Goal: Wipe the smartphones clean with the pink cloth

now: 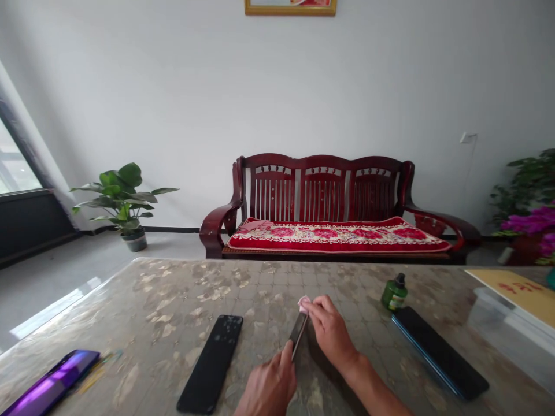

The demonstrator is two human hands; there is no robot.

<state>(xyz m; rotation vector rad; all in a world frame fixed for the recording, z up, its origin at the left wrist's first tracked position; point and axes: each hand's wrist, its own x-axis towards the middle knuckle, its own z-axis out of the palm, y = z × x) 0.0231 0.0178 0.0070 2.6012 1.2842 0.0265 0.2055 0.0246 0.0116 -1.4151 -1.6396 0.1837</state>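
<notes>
My left hand (274, 378) grips the near end of a slim dark phone (298, 328), tilted so that its thin pale edge shows. At the far end of that phone, my right hand (332, 332) pinches a small pink cloth (303, 304) against it. A black phone (211, 364) lies flat to the left of my hands, with smudges or droplets near its top. On the right, another dark phone (440, 352) with a blue edge rests on the table. Just beyond it stands a small green bottle (395, 292) with a black cap.
A patterned cover spreads over the table (147, 323). At far left lies a shiny purple phone (54, 381) beside some thin coloured strands. A clear box (507, 329) and a yellow sheet (515, 292) occupy the right side. Behind stands a wooden bench (325, 190).
</notes>
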